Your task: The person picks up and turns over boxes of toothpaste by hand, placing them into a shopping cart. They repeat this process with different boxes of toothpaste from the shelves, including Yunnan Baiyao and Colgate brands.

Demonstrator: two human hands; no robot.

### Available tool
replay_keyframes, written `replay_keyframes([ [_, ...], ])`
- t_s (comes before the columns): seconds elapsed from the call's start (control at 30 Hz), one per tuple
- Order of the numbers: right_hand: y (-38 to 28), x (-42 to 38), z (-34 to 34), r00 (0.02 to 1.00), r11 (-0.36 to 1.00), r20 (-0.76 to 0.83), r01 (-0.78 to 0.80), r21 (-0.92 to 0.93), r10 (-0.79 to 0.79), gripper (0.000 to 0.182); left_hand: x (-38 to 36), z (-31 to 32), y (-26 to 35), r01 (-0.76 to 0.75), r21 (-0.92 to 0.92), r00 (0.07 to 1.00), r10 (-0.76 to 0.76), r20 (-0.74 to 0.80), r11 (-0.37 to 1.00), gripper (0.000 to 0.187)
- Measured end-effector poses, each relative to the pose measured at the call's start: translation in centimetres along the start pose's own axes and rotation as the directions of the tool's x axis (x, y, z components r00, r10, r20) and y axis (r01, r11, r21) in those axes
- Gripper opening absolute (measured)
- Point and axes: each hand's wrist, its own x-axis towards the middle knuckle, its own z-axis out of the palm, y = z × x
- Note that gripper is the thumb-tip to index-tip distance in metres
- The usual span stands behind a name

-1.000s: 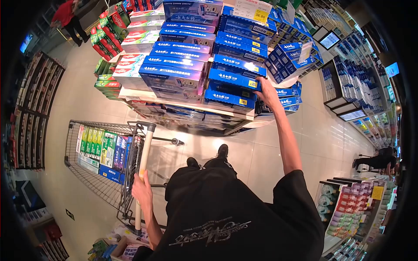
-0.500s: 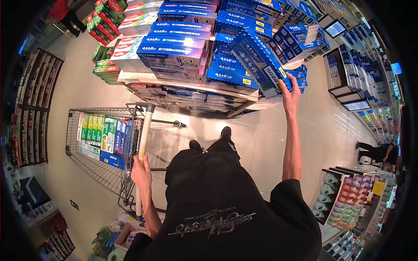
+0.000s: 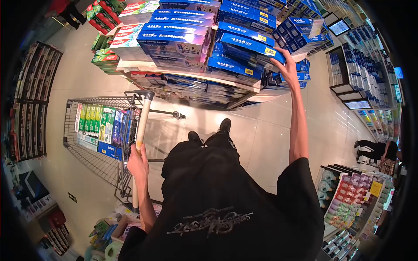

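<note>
My right hand (image 3: 288,68) grips the right end of a long blue toothpaste box (image 3: 247,48) with a yellow price label. The box lies nearly level on the stack, its long side facing me. Other blue toothpaste boxes (image 3: 234,68) sit just beneath and beside it on the display. Lower left, my left hand (image 3: 138,163) is wrapped round the pale handle (image 3: 144,117) of a wire shopping cart (image 3: 89,150). Inside the cart stand several green and white boxes (image 3: 90,119), with blue boxes (image 3: 109,149) beside and below them.
The display shelf's edge (image 3: 187,78) runs in front of me, with Colgate boxes (image 3: 125,40) on its left. Shelves of goods (image 3: 361,69) line the right side. Bottles fill a lower rack (image 3: 348,195). One person (image 3: 376,150) stands far right, another (image 3: 72,12) upper left.
The blue toothpaste box has gone from a steep tilt to nearly level on the stack, with my right hand moving up along with it. My left hand stays on the cart handle.
</note>
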Motion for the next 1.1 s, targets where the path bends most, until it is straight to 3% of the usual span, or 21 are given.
replay_keyframes([
  [0.1, 1.2, 1.1, 0.9, 0.977, 0.958, 0.057, -0.211, 0.193, 0.204, 0.044, -0.2, -0.3, 0.0, 0.009, -0.024, 1.000, -0.008, 0.013, 1.000, 0.035],
  [0.17, 2.5, 1.8, 1.7, 0.993, 0.982, 0.060, -0.110, 0.153, 0.102, 0.047, 0.0, -0.2, -0.2, -0.008, -0.009, 1.000, 0.008, 0.013, 1.000, 0.035],
  [0.27, 3.3, 2.1, 2.0, 0.999, 0.981, 0.034, -0.002, -0.192, 0.009, 0.048, -0.2, 0.1, -1.2, -0.044, -0.008, 0.998, 0.045, 0.045, 0.999, 0.035],
  [0.43, 5.0, 2.7, 3.8, 0.989, 0.801, 0.020, 0.131, -0.585, -0.147, 0.047, -0.8, -0.8, -1.2, -0.120, -0.011, 0.993, 0.120, 0.005, 0.993, 0.035],
  [0.47, 4.9, 2.6, 4.1, 0.989, 0.796, -0.004, 0.119, -0.593, -0.150, 0.047, -1.0, -0.9, -1.7, -0.048, 0.054, 0.995, 0.043, 0.092, 0.997, 0.036],
  [0.5, 4.7, 2.5, 4.3, 0.973, 0.791, -0.036, 0.164, -0.590, -0.229, 0.045, -1.4, -1.2, -2.3, -0.033, 0.057, 0.995, 0.028, 0.094, 0.998, 0.036],
  [0.57, 2.9, 1.9, 4.5, 0.959, 0.743, -0.135, 0.100, -0.662, -0.249, 0.044, -2.2, -1.3, -3.2, 0.004, 0.061, 0.991, -0.012, 0.131, 0.998, 0.038],
  [0.63, 2.2, 1.8, 4.9, 0.941, 0.726, -0.184, 0.087, -0.682, -0.285, 0.046, -2.8, -0.7, -3.7, 0.012, 0.078, 0.997, -0.018, 0.081, 0.997, 0.039],
  [0.73, 0.0, 0.2, 6.2, 0.887, 0.762, -0.245, 0.164, -0.626, -0.392, 0.027, -2.7, -0.1, -3.5, 0.035, 0.072, 0.998, -0.039, 0.054, 0.997, 0.038],
  [0.83, -3.2, -6.5, 9.4, 0.927, 0.873, 0.032, 0.363, -0.326, -0.373, 0.015, -2.5, 0.4, -3.8, 0.031, 0.055, 0.999, -0.032, 0.025, 0.998, 0.040],
  [0.9, -2.9, -12.2, 12.8, 0.889, 0.900, 0.330, 0.392, -0.189, -0.318, 0.019, -2.4, 0.0, -3.3, 0.060, 0.050, 0.997, -0.063, 0.054, 0.997, 0.042],
  [0.97, -1.6, -16.4, 16.4, 0.844, 0.901, 0.491, 0.367, -0.233, -0.217, 0.031, -2.4, 0.2, -3.2, 0.046, 0.017, 0.999, -0.046, 0.000, 0.999, 0.043],
  [1.0, 0.5, -18.3, 18.1, 0.822, 0.910, 0.562, 0.298, -0.288, -0.091, 0.048, -2.5, 0.8, -3.6, 0.070, 0.004, 0.997, -0.070, 0.032, 0.998, 0.043],
  [1.03, 2.7, -18.9, 19.6, 0.818, 0.910, 0.568, 0.303, -0.283, -0.096, 0.048, -2.2, 0.6, -3.7, 0.090, -0.005, 0.995, -0.090, 0.053, 0.996, 0.044],
  [1.1, 6.7, -20.1, 21.9, 0.877, 0.791, 0.453, 0.388, -0.473, -0.159, 0.061, -2.3, 0.7, -3.7, 0.089, -0.024, 0.996, -0.088, 0.016, 0.996, 0.045],
])
